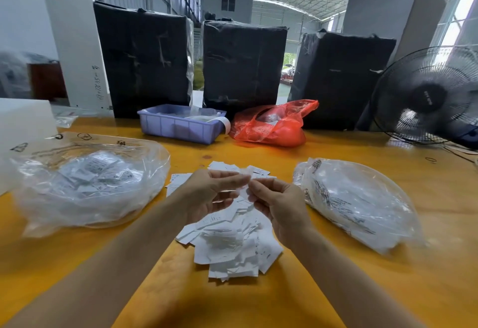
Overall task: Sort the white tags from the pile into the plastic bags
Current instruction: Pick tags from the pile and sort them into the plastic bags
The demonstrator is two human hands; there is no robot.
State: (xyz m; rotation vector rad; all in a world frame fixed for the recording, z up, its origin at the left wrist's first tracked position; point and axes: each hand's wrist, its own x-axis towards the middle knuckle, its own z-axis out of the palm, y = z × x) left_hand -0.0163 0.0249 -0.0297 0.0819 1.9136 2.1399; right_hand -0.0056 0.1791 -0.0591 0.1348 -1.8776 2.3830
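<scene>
Both my hands meet above the pile of white tags (230, 234) on the yellow table (323, 289), fingertips nearly touching. My left hand (209, 193) and my right hand (276, 206) each pinch at a pale tag (244, 189) held between them, though the paper blurs against the heap below and I cannot tell whether it is one tag or several.

The pile lies directly under and just ahead of my hands, strung out along a line running away from me. The clear plastic bag on my left (88, 182) lies open-mouthed and already holds a loose heap of printed tags. The clear plastic bag on my right (362, 203) lies flatter, its long axis slanting from the far side toward my near right, with tags showing through its skin. Each bag sits just beside the pile, so either hand is near its own bag, and nothing stands between.

My guess is that the tag's print decides the direction: a short sideways carry to one bag.

Farther back, well apart from the work, stand a lilac plastic tray (178, 127), a red plastic bag (271, 125), three black-wrapped bales (243, 63) and a black fan (429, 97) at the right edge.
</scene>
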